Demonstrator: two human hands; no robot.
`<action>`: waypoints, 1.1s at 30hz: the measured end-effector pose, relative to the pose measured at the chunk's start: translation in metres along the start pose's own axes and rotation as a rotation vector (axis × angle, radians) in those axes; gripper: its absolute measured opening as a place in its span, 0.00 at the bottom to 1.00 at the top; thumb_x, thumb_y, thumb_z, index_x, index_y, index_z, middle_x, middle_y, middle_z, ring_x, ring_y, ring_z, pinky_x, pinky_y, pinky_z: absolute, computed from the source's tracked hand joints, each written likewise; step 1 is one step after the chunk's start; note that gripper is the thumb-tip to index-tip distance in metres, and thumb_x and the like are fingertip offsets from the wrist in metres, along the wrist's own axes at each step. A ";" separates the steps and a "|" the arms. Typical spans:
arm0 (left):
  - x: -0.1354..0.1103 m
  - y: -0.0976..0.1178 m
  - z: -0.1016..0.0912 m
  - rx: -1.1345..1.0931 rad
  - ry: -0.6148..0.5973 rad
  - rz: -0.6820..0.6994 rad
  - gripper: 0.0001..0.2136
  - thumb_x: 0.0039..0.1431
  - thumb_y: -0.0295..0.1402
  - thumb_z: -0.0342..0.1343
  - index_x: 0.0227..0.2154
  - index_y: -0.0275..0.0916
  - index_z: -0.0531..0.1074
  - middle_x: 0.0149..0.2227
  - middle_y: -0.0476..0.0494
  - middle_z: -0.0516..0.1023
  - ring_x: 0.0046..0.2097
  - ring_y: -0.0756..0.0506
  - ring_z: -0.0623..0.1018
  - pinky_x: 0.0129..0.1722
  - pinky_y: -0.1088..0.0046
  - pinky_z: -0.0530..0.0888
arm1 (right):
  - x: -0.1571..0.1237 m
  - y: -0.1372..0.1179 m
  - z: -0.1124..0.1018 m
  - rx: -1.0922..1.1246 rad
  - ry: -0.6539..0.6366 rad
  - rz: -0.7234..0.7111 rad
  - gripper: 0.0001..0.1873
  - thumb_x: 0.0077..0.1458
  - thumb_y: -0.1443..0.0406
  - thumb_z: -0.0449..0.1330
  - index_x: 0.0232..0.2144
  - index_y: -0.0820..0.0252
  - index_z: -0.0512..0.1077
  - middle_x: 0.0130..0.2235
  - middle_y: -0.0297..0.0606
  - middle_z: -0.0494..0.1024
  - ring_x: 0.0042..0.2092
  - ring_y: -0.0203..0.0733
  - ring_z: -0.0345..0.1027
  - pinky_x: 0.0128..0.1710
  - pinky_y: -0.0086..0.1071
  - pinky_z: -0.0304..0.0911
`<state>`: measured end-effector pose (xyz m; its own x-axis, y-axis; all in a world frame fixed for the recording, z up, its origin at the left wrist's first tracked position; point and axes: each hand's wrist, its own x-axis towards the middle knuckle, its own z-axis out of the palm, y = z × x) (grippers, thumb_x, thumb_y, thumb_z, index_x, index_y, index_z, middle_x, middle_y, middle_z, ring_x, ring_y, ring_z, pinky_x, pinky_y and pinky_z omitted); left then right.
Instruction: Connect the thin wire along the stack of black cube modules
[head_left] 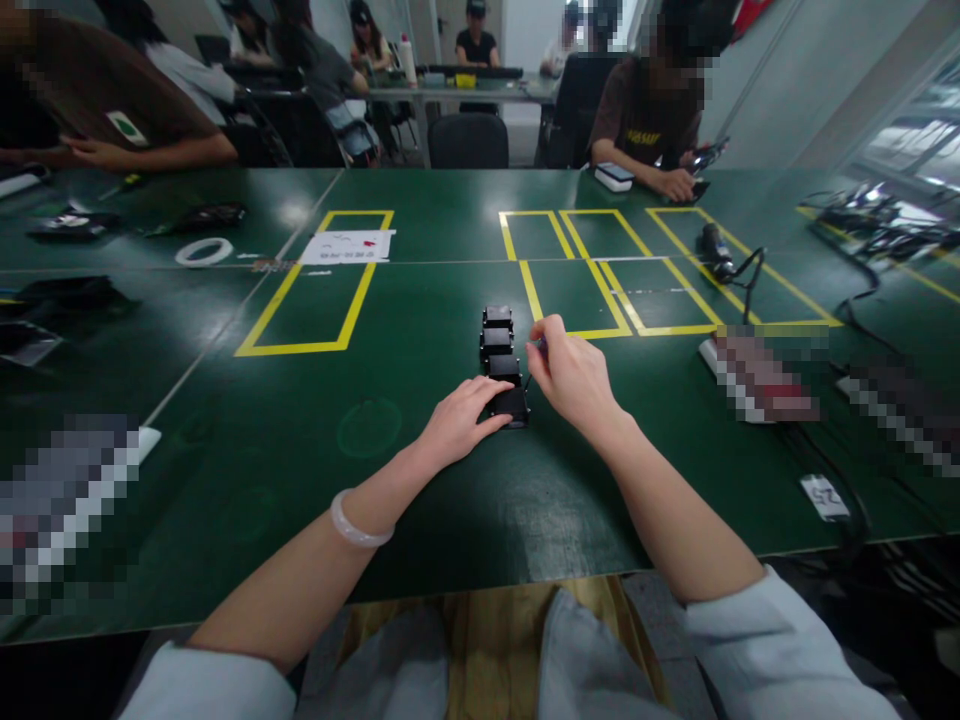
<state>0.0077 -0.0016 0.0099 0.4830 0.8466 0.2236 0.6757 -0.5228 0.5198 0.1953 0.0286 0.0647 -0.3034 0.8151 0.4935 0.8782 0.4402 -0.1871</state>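
Observation:
A row of several small black box-shaped parts [497, 345] lies on the green table [300, 420], running away from me. My left hand [461, 420] rests on the nearest part [514, 405], fingers curled over its left side. My right hand [571, 375] hovers just right of the row, thumb and forefinger pinched on a small thin object I cannot make out. A pale bracelet [360, 525] sits on my left wrist.
Yellow taped rectangles [307, 300] mark the table. A white sheet [349, 246] and a white tape ring [204, 252] lie at the far left. An electric screwdriver with cable [716, 250] lies at the right. Other people sit along the far edge.

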 end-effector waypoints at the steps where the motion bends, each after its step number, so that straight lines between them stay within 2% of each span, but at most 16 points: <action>1: 0.000 0.000 0.000 0.002 -0.001 0.000 0.19 0.62 0.37 0.52 0.55 0.43 0.64 0.51 0.43 0.71 0.52 0.41 0.70 0.51 0.63 0.68 | 0.000 0.000 0.000 0.003 0.007 0.002 0.13 0.63 0.60 0.43 0.40 0.60 0.64 0.27 0.36 0.73 0.27 0.37 0.65 0.29 0.30 0.51; 7: 0.000 -0.001 0.001 -0.006 0.004 -0.007 0.19 0.62 0.37 0.52 0.55 0.43 0.65 0.51 0.43 0.71 0.52 0.41 0.70 0.52 0.62 0.68 | 0.001 0.002 0.006 0.044 0.080 0.000 0.18 0.64 0.54 0.42 0.36 0.59 0.65 0.26 0.35 0.73 0.26 0.35 0.64 0.30 0.29 0.51; 15: -0.001 -0.001 0.001 -0.008 -0.001 -0.005 0.18 0.62 0.37 0.52 0.55 0.43 0.64 0.52 0.44 0.71 0.52 0.41 0.70 0.51 0.63 0.68 | 0.000 0.002 0.007 0.084 0.089 0.005 0.13 0.62 0.62 0.43 0.42 0.59 0.65 0.28 0.35 0.74 0.28 0.36 0.65 0.31 0.30 0.53; 22: 0.000 -0.002 0.001 -0.002 0.002 -0.013 0.19 0.62 0.38 0.52 0.55 0.43 0.65 0.51 0.44 0.71 0.52 0.41 0.70 0.52 0.63 0.68 | 0.002 0.002 0.005 0.067 0.052 -0.014 0.16 0.63 0.55 0.44 0.40 0.59 0.66 0.26 0.34 0.74 0.28 0.36 0.66 0.30 0.28 0.53; 29: 0.000 -0.001 0.000 0.009 -0.008 -0.011 0.18 0.62 0.38 0.51 0.55 0.43 0.64 0.51 0.44 0.71 0.52 0.41 0.70 0.51 0.63 0.68 | 0.001 0.001 0.005 0.094 0.083 -0.042 0.13 0.62 0.63 0.44 0.43 0.60 0.65 0.31 0.36 0.76 0.31 0.36 0.68 0.32 0.29 0.54; 33: 0.001 -0.001 0.001 0.012 -0.008 -0.005 0.19 0.62 0.38 0.51 0.55 0.43 0.64 0.51 0.44 0.71 0.52 0.41 0.70 0.52 0.63 0.68 | 0.000 0.000 0.005 0.107 0.095 -0.057 0.13 0.63 0.61 0.44 0.41 0.58 0.66 0.31 0.36 0.76 0.32 0.36 0.68 0.33 0.29 0.54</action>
<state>0.0077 -0.0004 0.0082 0.4840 0.8483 0.2146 0.6848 -0.5199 0.5106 0.1938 0.0301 0.0606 -0.3109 0.7509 0.5827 0.8148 0.5262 -0.2432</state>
